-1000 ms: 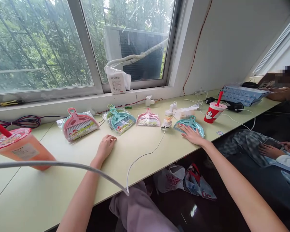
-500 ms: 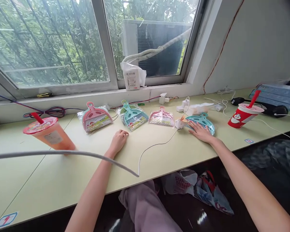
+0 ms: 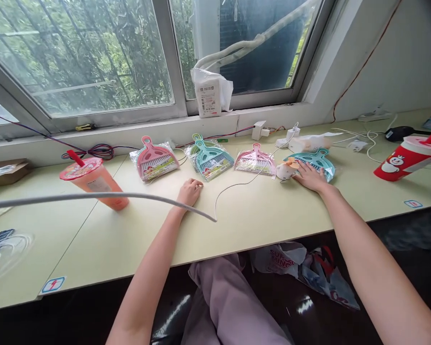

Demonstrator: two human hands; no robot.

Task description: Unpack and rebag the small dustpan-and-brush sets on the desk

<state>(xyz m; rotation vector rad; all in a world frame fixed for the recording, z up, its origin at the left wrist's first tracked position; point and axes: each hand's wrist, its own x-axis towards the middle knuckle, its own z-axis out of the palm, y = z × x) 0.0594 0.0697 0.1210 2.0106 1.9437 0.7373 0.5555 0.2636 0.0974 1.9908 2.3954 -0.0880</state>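
My right hand (image 3: 311, 177) lies flat with fingers spread on a teal dustpan and brush set (image 3: 326, 163), wrapped in clear plastic, at the right of the row. Just left of its fingertips stands a small white toy-like object (image 3: 284, 171) with an orange top. My left hand (image 3: 190, 192) rests on the table, fingers curled in, holding nothing visible. Beyond it is another teal dustpan set (image 3: 210, 160) in plastic. A pink dustpan set (image 3: 157, 163) lies to its left, and a paler pink dustpan set (image 3: 255, 163) is between the hands.
An orange drink cup (image 3: 102, 182) stands left, a red cup (image 3: 404, 160) right. A grey cable (image 3: 129, 195) crosses the foreground. A white tissue pack (image 3: 209, 98) sits on the sill. Beneath the table (image 3: 237, 220) are plastic bags (image 3: 278, 258).
The view has turned left and down, so the table's things appear farther right and a cardboard box shows at left. Both hands stay in about the same places on the table.
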